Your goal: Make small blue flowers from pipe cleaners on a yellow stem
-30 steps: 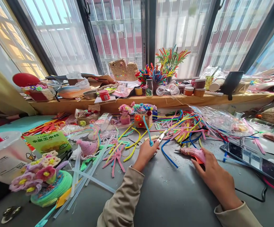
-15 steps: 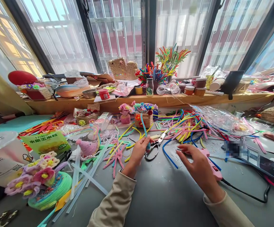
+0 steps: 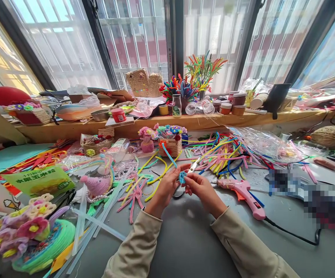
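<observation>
Both hands meet at the middle of the desk around a light blue pipe cleaner (image 3: 182, 177). Its near end is bent into small loops, while a straight length sticks up and away toward the flower basket. My left hand (image 3: 167, 188) is closed on it from the left. From the right, my right hand (image 3: 202, 190) pinches the looped end between thumb and fingertips. Scissors (image 3: 195, 165) lie just behind the hands, their handles partly hidden. To the right of my right hand rests a pink glue gun (image 3: 242, 190), its nozzle pointing left and its black cord trailing right.
A heap of colored pipe cleaners (image 3: 222, 154) spreads behind the glue gun. The woven basket with flowers (image 3: 170, 148) stands beyond the hands. At left are clear glue sticks (image 3: 106, 216), a pink crocheted hat (image 3: 97, 185) and a green packet (image 3: 38, 181). Jars line the wooden sill (image 3: 144, 124).
My right hand has moved left from beside the glue gun and now grips the blue pipe cleaner with my left hand. Its near end now shows as loops. The view has shifted slightly right.
</observation>
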The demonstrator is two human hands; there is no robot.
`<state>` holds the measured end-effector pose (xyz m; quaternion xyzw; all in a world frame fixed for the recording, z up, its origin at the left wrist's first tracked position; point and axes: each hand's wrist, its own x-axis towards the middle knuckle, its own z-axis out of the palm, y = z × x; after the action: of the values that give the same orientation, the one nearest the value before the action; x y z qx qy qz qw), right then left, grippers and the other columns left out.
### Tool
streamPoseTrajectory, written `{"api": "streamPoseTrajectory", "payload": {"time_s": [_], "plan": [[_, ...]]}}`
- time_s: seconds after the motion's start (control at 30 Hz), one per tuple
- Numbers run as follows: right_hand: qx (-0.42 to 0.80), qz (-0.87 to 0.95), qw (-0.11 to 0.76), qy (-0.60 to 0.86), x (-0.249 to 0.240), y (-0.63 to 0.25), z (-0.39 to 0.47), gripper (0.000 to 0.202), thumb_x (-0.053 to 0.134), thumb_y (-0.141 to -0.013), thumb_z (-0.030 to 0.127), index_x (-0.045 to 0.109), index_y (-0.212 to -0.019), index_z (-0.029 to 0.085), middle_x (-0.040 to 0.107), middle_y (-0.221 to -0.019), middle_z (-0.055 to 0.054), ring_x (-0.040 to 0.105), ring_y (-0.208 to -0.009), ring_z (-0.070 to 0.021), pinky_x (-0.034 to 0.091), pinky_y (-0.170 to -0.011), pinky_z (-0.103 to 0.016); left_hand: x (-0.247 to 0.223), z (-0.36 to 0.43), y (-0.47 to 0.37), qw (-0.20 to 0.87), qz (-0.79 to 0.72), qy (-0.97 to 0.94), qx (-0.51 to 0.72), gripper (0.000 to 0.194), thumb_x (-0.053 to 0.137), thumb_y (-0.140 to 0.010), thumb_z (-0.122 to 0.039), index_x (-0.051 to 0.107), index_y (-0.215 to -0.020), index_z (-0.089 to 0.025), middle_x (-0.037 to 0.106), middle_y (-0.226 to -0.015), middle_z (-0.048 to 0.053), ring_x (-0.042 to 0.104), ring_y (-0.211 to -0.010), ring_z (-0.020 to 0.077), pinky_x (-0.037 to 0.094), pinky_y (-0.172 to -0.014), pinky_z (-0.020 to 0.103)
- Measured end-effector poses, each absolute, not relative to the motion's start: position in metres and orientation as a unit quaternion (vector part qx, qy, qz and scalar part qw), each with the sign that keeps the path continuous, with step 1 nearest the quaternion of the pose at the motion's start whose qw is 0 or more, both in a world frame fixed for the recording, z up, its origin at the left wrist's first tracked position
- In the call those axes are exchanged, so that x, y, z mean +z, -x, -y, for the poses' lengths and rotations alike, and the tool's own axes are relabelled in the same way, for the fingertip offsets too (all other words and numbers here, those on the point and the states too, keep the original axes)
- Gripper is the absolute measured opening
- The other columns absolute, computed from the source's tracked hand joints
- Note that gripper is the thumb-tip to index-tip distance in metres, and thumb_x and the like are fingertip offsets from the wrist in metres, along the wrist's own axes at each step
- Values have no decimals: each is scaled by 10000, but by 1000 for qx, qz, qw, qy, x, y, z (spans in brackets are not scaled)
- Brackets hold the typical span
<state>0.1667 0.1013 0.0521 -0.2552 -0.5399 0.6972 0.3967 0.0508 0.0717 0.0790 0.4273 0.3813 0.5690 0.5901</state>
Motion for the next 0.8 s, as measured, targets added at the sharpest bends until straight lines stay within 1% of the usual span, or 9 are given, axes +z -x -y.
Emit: {"api": "streamPoseTrajectory", "payload": {"time_s": [0.07, 0.13, 0.27, 0.4, 0.47, 0.53, 0.67, 0.8], "plan": [[648, 570, 421, 280, 51, -168, -100, 200, 536, -686, 348, 509, -697, 150, 537, -580, 18, 470, -457, -67, 346, -434, -184, 78, -72, -51, 577, -409, -430, 562, 326, 429, -756, -372, 560, -983, -180, 534, -1056, 75, 480, -921, 185, 402, -674, 244], [586, 603, 444, 310, 52, -169, -98, 191, 521, -698, 345, 504, -698, 155, 532, -568, 18, 480, -461, -81, 362, -436, -194, 76, -73, -52, 547, -451, -435, 556, 333, 454, -735, -390, 574, -950, -166, 572, -985, 72, 500, -893, 184, 401, -702, 257], [474, 651, 477, 353, 53, -172, -96, 172, 490, -724, 326, 515, -702, 158, 542, -591, 2, 501, -498, -101, 396, -470, -210, 72, -74, -52, 494, -506, -451, 544, 283, 594, -627, -343, 606, -825, -141, 604, -837, 45, 530, -793, 165, 422, -691, 258], [429, 671, 483, 366, 54, -173, -97, 194, 435, -762, 318, 538, -720, 159, 559, -606, -9, 508, -505, -108, 403, -481, -213, 71, -73, -52, 475, -525, -439, 553, 216, 631, -587, -299, 611, -711, -124, 591, -705, 14, 536, -673, 126, 439, -641, 234], [418, 677, 482, 367, 53, -173, -97, 226, 395, -783, 318, 550, -739, 160, 569, -623, -15, 508, -500, -107, 404, -483, -216, 71, -72, -52, 474, -526, -426, 563, 188, 635, -583, -284, 606, -667, -119, 580, -657, 5, 538, -650, 121, 441, -638, 230], [403, 687, 480, 368, 53, -172, -97, 233, 386, -788, 313, 560, -760, 161, 579, -650, -22, 514, -510, -110, 408, -492, -219, 72, -72, -52, 475, -522, -414, 575, 166, 642, -574, -266, 607, -648, -121, 581, -651, 1, 542, -656, 124, 444, -639, 228], [363, 708, 472, 379, 50, -171, -98, 181, 441, -756, 286, 566, -781, 157, 598, -700, -39, 543, -582, -132, 423, -544, -231, 73, -71, -51, 477, -519, -420, 572, 131, 652, -562, -239, 628, -630, -130, 602, -657, 0, 544, -673, 125, 439, -641, 211], [350, 713, 461, 395, 48, -173, -100, 161, 442, -752, 265, 561, -750, 156, 600, -689, -42, 548, -591, -140, 421, -550, -237, 72, -70, -51, 491, -513, -434, 555, 180, 642, -577, -241, 650, -729, -145, 628, -692, -2, 556, -683, 119, 432, -662, 201]]}}
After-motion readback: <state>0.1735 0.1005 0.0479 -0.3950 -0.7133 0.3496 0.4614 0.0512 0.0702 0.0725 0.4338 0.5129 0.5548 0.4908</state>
